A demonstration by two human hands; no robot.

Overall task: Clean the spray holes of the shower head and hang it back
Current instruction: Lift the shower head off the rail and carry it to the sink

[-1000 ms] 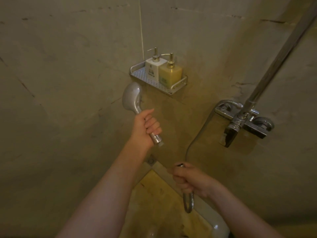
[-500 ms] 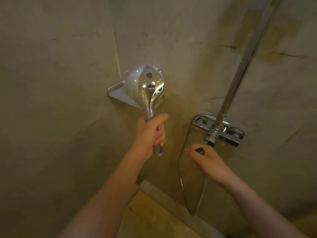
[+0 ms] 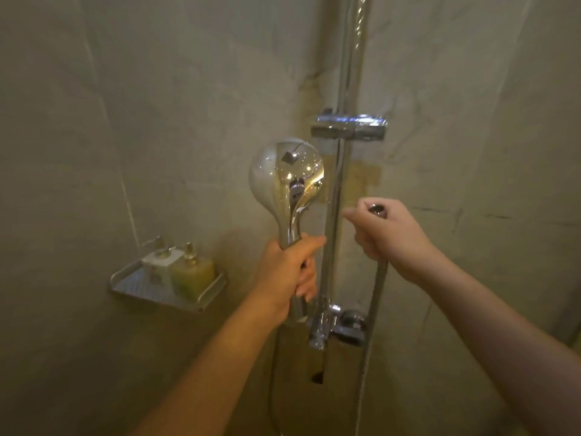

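Your left hand grips the shower head by its handle, upright (chrome back toward you) just left of the riser rail, while your right hand clasps the detached hose end.

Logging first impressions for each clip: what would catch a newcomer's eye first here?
The shiny chrome shower head, held upright at centre frame by the left hand, its mirrored back toward the camera. Beside it the right hand grips the hose end by the vertical rail, below the bracket.
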